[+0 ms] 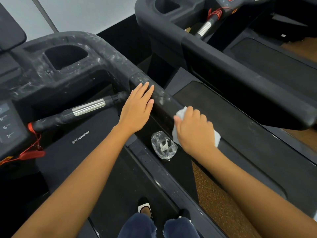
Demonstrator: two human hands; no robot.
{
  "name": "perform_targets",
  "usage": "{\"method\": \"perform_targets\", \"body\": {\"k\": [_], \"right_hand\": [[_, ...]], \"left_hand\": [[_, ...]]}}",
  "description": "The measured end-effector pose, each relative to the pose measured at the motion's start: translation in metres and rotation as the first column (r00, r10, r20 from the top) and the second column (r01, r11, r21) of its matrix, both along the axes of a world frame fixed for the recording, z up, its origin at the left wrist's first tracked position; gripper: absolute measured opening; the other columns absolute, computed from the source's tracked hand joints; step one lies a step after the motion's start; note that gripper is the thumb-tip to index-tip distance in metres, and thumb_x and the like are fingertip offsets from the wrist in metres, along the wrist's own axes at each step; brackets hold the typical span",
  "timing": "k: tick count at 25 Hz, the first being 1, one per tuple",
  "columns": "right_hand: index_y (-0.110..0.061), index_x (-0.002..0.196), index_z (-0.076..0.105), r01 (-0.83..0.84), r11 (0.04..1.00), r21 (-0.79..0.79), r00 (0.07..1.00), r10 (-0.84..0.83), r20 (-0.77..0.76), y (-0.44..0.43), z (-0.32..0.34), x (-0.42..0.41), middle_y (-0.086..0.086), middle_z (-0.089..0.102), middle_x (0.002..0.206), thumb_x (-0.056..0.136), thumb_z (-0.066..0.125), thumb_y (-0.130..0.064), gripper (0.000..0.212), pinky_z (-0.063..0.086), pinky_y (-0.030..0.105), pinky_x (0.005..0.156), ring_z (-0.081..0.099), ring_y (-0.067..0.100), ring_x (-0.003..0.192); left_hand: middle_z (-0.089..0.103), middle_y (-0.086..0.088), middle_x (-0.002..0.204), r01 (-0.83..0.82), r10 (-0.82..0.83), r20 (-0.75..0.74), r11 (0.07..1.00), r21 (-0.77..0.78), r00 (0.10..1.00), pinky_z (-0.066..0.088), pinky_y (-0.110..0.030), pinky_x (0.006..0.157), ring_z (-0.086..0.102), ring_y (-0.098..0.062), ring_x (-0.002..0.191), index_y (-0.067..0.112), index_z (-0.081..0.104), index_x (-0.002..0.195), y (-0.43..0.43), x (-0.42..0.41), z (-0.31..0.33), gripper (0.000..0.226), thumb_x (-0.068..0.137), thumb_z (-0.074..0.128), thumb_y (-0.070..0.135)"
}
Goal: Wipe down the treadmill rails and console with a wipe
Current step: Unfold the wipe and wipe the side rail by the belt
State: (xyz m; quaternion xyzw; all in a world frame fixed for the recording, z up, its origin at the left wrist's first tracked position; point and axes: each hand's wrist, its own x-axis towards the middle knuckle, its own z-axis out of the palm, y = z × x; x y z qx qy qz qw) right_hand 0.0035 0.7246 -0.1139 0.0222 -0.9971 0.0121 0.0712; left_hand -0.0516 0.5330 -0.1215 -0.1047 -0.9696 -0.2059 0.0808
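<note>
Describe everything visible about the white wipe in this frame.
The wipe is a white, soft-looking cloth or tissue, bunched up under the right hand, which closes over it and presses it on the black side rail. Only its edges show: one corner ahead of the fingers, another strip past the wrist side. It looks blurred. The left hand rests flat on the rail nearby, not touching it.

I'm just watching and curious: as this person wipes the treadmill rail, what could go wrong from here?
1. The right hand is wiping with the white wipe just above a clear plastic wrapper lying below the rail; a wide stroke might knock it away.
2. The red safety cord hangs near the console; wiping there could snag it.
3. The white residue further up the rail may only smear.
</note>
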Motion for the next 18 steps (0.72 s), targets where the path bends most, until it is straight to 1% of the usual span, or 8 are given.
{"method": "perform_targets", "body": {"k": [3,6,8,10,12,15,16,18], "right_hand": [[-0.007,0.111,0.048,-0.017,0.996,-0.093,0.999,0.020,0.026,-0.047,0.003,-0.048,0.009,0.058,0.102,0.099,0.027,-0.051,0.050,0.034,0.034,0.064,0.059,0.027,0.089],[-0.005,0.115,0.047,-0.091,0.982,-0.166,0.995,0.098,0.034,-0.069,0.006,-0.075,0.011,0.058,0.107,0.101,0.025,-0.051,0.053,0.036,0.034,0.065,0.059,0.027,0.093],[-0.006,0.115,0.047,-0.125,0.976,-0.178,0.990,0.135,0.042,-0.062,0.006,-0.070,0.009,0.058,0.106,0.101,0.026,-0.051,0.051,0.035,0.033,0.065,0.059,0.026,0.091],[-0.008,0.111,0.047,-0.114,0.983,-0.143,0.993,0.117,0.014,-0.040,0.006,-0.049,0.006,0.056,0.099,0.099,0.030,-0.051,0.047,0.033,0.032,0.064,0.058,0.025,0.086],[-0.008,0.108,0.047,-0.098,0.994,-0.055,0.995,0.097,-0.026,-0.008,0.002,-0.015,0.004,0.052,0.090,0.097,0.031,-0.050,0.046,0.033,0.032,0.062,0.056,0.024,0.078],[-0.004,0.113,0.051,-0.037,0.998,0.055,0.997,0.040,-0.062,0.018,-0.006,0.022,0.007,0.054,0.085,0.093,0.034,-0.048,0.051,0.035,0.034,0.061,0.054,0.024,0.071],[-0.004,0.113,0.051,-0.009,0.998,0.059,0.998,0.013,-0.066,0.014,-0.006,0.018,0.008,0.056,0.086,0.093,0.036,-0.049,0.052,0.035,0.035,0.061,0.056,0.025,0.073],[-0.005,0.114,0.050,0.024,1.000,-0.016,0.999,-0.024,-0.047,-0.007,-0.002,-0.002,0.009,0.059,0.095,0.095,0.036,-0.053,0.053,0.036,0.035,0.062,0.060,0.027,0.081]], "left_hand": [[0.021,-0.003,0.158,-0.016,0.016,0.001,1.000,-0.006,1.000,0.014,-0.038,0.120,0.009,-0.016,0.147,0.014,0.025,0.150,-0.006,-0.002,0.001,0.048,0.104,0.031,0.027],[0.021,-0.004,0.158,-0.029,0.029,0.003,0.999,-0.017,1.000,0.013,-0.036,0.120,0.010,-0.017,0.147,0.013,0.025,0.150,-0.012,0.000,0.002,0.047,0.104,0.031,0.025],[0.020,-0.003,0.158,-0.025,0.025,0.001,1.000,-0.019,1.000,0.012,-0.035,0.120,0.009,-0.016,0.147,0.014,0.024,0.150,-0.014,0.004,0.003,0.048,0.104,0.030,0.024],[0.019,-0.003,0.158,-0.023,0.023,0.005,1.000,0.004,1.000,0.012,-0.034,0.120,0.008,-0.016,0.147,0.014,0.022,0.150,-0.012,0.008,0.004,0.048,0.104,0.030,0.024],[0.019,-0.003,0.158,-0.019,0.019,0.001,0.999,0.031,1.000,0.012,-0.034,0.120,0.008,-0.016,0.147,0.014,0.022,0.151,-0.004,0.013,0.005,0.048,0.104,0.029,0.023],[0.020,-0.003,0.158,0.002,-0.001,-0.021,0.999,0.044,1.000,0.013,-0.034,0.120,0.010,-0.017,0.147,0.014,0.023,0.150,0.008,0.022,0.006,0.047,0.104,0.029,0.022],[0.021,-0.003,0.158,0.006,-0.005,-0.023,0.999,0.045,1.000,0.013,-0.035,0.120,0.010,-0.017,0.147,0.013,0.023,0.150,0.011,0.024,0.006,0.047,0.104,0.029,0.022],[0.021,-0.004,0.157,0.016,-0.015,-0.023,0.999,0.036,1.000,0.015,-0.037,0.120,0.011,-0.017,0.147,0.013,0.025,0.150,0.018,0.028,0.007,0.047,0.104,0.030,0.022]]}}
